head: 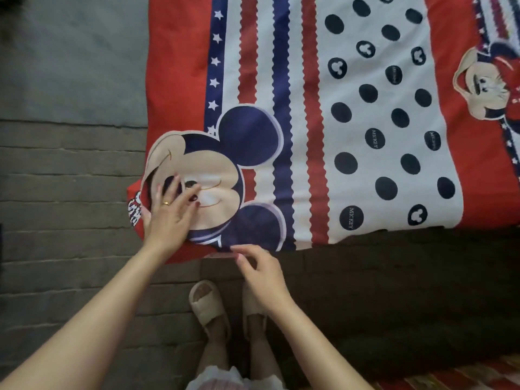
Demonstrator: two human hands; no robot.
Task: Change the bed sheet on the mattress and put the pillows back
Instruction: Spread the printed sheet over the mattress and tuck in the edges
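Note:
A red, white and navy cartoon-mouse bed sheet (309, 114) lies spread over the low mattress, covering the upper right of the view. My left hand (171, 212) lies flat with fingers spread on the sheet's near-left corner, over the large printed face. My right hand (259, 274) is at the sheet's near edge, its fingertips touching the hem; whether they pinch it is unclear. No pillows are in view.
Grey brick-pattern floor (64, 220) runs along the left and near side. A grey rug or mat (73, 60) lies at the upper left. My feet in beige slippers (208, 305) stand right by the mattress's near edge. Red patterned cloth (464, 375) shows at the lower right.

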